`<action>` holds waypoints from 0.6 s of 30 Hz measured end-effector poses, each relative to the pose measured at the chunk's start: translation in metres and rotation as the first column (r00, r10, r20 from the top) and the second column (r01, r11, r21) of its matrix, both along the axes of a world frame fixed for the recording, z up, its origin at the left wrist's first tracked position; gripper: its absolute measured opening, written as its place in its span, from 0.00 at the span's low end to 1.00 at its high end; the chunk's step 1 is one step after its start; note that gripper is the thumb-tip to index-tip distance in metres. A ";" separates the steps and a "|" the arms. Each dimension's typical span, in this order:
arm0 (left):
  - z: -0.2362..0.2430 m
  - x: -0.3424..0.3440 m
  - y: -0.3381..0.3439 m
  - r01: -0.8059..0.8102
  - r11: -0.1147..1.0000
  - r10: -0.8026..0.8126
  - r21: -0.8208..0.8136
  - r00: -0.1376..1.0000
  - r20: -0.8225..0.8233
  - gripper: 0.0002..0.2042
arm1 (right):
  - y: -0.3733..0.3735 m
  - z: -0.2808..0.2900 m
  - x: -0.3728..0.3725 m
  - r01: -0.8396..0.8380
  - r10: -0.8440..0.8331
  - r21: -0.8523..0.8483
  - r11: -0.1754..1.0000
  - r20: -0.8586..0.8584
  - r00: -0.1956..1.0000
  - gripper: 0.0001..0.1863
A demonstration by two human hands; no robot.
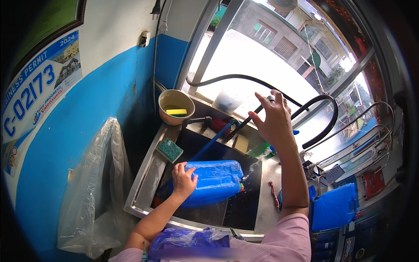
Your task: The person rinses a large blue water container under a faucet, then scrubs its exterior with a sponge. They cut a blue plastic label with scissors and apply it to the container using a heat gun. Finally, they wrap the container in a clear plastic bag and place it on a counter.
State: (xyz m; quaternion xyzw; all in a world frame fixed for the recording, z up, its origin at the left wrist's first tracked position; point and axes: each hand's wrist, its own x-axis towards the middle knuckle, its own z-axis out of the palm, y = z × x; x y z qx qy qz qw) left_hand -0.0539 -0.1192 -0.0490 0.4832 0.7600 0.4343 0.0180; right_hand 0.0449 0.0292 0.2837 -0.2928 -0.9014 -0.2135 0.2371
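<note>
A steel sink (148, 174) fills the lower centre of the frame, its basin dark and hard to read. In it lies a blue jerrycan (216, 181) on its side; its left end is hidden behind the left hand (183, 179), which presses flat on it with fingers spread. At centre right the right hand (275, 118) is loosely curled around a black hose (321, 118); the grip point is hidden by the fingers. A beige bowl (176, 106) sits upper centre-left, holding a yellow sponge (176, 112).
</note>
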 end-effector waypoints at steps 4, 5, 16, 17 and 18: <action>-0.002 0.000 0.002 -0.026 1.000 0.026 0.002 0.997 0.072 0.16 | 0.001 -0.020 0.076 0.288 -0.301 -0.152 0.945 -0.074 0.951 0.29; -0.002 0.000 0.003 -0.034 0.999 0.033 0.012 0.998 0.058 0.16 | -0.002 -0.025 0.080 0.241 -0.261 -0.144 0.960 -0.143 0.955 0.29; 0.002 0.008 -0.004 -0.160 0.980 0.175 -0.122 0.978 0.116 0.37 | 0.043 -0.187 0.140 -0.306 -0.264 -0.473 0.826 -0.805 0.532 0.32; 0.003 0.010 -0.006 -0.173 0.954 0.222 -0.245 0.957 0.188 0.39 | 0.050 -0.218 0.151 0.017 -0.499 -0.692 0.722 -0.503 0.705 0.36; 0.004 0.011 -0.006 -0.183 0.907 0.286 -0.379 0.928 0.237 0.42 | 0.048 -0.254 0.160 -0.030 -0.650 -0.913 0.406 -0.312 0.692 0.37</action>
